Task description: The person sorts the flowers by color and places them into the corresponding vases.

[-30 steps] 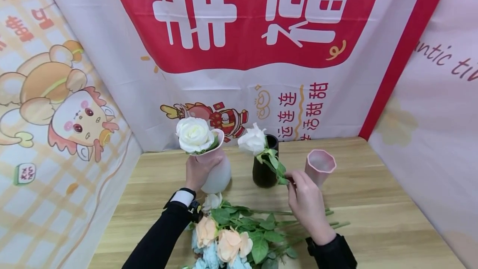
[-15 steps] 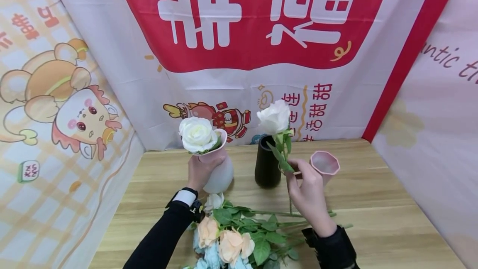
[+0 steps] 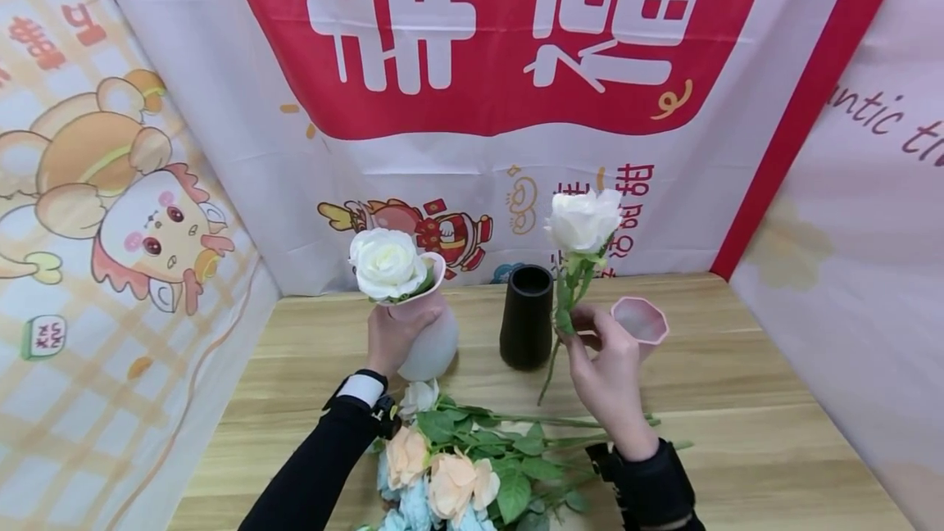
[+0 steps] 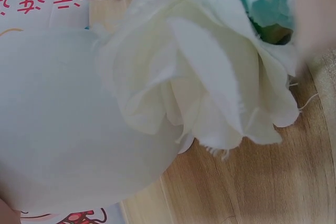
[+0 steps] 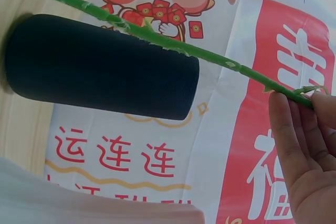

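My left hand (image 3: 398, 336) grips the neck of a pink and white vase (image 3: 431, 347), whose mouth holds a white rose (image 3: 388, 264). In the left wrist view the vase's pale body (image 4: 79, 119) fills the left side, beside another white rose (image 4: 205, 72) on the table. Between thumb and fingers, my right hand (image 3: 608, 371) pinches a white rose (image 3: 584, 221) by its stem, bloom up. That green stem (image 5: 173, 44) slants down past the black vase (image 3: 527, 319); its bare lower end shows in the right wrist view. A pink faceted vase (image 3: 640, 321) stands just behind the right hand.
Near the front of the wooden table (image 3: 752, 400) lies a pile of flowers: peach roses (image 3: 453, 483), blue blooms (image 3: 416, 506) and green leaves (image 3: 516, 494), stems pointing right. A printed cloth backdrop (image 3: 472, 162) rises behind the vases, with more cloth at both sides.
My right hand has swung the white rose from leaning left over the black vase to nearly upright at its right, uncovering the vase's mouth. The left hand stays on its vase.
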The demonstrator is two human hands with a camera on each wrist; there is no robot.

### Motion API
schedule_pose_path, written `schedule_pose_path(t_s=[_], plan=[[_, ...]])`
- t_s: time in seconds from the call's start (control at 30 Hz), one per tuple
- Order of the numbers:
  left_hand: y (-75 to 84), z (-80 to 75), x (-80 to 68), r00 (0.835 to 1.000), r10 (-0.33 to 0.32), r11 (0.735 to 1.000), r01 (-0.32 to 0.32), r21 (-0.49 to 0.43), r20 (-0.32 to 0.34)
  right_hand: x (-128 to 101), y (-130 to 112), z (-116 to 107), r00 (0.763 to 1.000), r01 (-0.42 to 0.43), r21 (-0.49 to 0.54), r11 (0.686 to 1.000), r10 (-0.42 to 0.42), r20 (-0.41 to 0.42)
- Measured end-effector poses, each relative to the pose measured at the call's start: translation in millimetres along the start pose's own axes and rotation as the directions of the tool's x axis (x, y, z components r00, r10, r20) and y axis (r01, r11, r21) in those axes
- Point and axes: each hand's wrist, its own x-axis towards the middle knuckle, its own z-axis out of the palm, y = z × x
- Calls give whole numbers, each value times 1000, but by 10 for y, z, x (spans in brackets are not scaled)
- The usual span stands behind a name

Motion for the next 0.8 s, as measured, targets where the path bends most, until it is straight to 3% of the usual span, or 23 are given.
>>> schedule_pose_path(t_s=[0.13, 0.37, 0.57, 0.8], plan=[[15, -12, 6, 1000, -12, 1000, 12, 6, 16, 9, -5, -29, 1000, -9, 46, 999, 10, -27], [13, -21, 26, 1000, -25, 999, 25, 29, -11, 20, 6, -53, 997, -52, 101, 994, 56, -43], [26, 1, 29, 1000, -5, 1000, 5, 28, -9, 26, 7, -44, 986, -128, 141, 982, 141, -87], [-2, -4, 1, 1000, -18, 1000, 18, 24, -11, 114, -243, -41, 983, -148, 184, 972, 166, -84]])
